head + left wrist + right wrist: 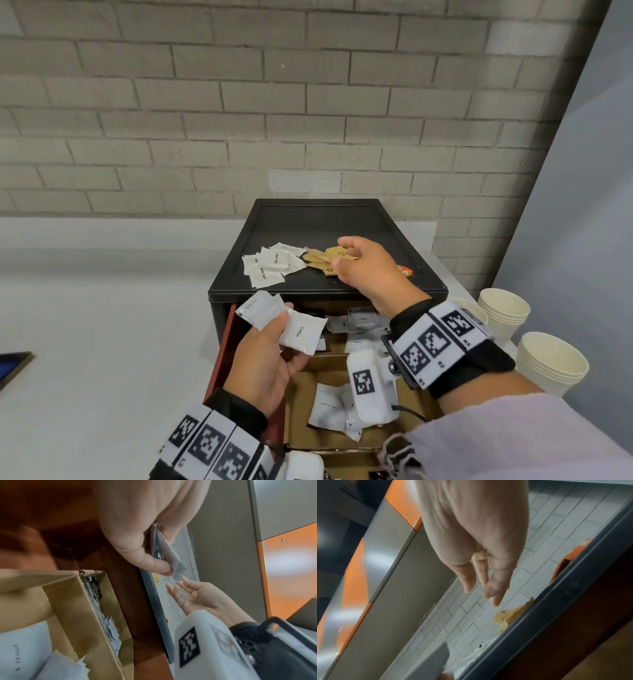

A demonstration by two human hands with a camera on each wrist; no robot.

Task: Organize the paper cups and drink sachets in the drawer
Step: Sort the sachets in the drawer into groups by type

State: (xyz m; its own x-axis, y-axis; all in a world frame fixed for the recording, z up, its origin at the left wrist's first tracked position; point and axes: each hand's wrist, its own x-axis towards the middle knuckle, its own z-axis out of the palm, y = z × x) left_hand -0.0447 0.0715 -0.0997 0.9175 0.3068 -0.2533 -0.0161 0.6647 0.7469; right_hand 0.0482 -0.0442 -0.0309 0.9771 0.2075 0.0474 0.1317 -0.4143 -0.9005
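Left hand (263, 363) over drawer's (224, 356) left edge, thumb and fingers pinching several white coffee sachets (301, 334). Right hand (368, 270) above cabinet top's (318, 222) front right part, fingers loose and spread, grasping nothing, just over brown sachets (317, 257). White sachets (267, 265) piled at top's front left, beside brown ones. More sachets (330, 409) lie in open drawer's cardboard compartments. Two cup stacks (503, 313) on desk right of cabinet, near desk's right edge.
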